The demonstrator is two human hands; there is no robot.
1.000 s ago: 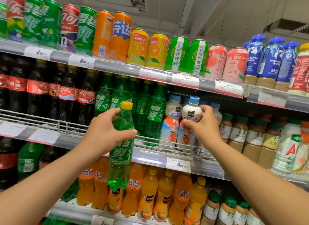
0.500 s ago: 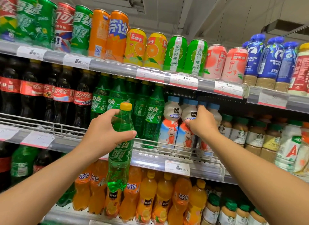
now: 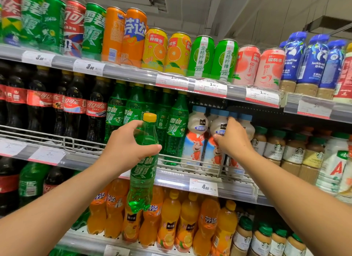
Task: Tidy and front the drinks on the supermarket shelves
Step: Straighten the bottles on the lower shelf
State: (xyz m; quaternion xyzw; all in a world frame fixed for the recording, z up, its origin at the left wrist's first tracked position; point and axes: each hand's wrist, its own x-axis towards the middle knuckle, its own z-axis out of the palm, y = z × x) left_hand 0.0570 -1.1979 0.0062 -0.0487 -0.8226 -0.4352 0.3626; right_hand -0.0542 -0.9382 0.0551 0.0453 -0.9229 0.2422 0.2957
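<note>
Since the earlier frames the right hand (image 3: 231, 139) has pushed further in among the white milk-drink bottles (image 3: 196, 139), sliding down from the blue caps to the shoulders, while the left hand (image 3: 125, 145) hasn't really shifted. Left hand is wrapped around the upper body of a green Sprite bottle (image 3: 142, 172), held upright out in front of the middle shelf (image 3: 219, 181), off it completely. Right hand's fingers are curled against the second milk bottle in the row, looks like a grip, though part of it is hidden behind the knuckles.

My read: this is the sorting step, shuffling the milk drinks straight while the stray Sprite waits for a slot. Next move probably means dropping the Sprite back into the green row (image 3: 133, 111) just left of the milk bottles, label facing out, lifting over the wire rail.

Texture-wise: the Sprite is clear ribbed plastic with a waisted shape and yellow cap, slick label. Milk bottles are opaque, rounded, glossy sleeves. Cans (image 3: 156, 50) up top are smooth metal cylinders.
</note>
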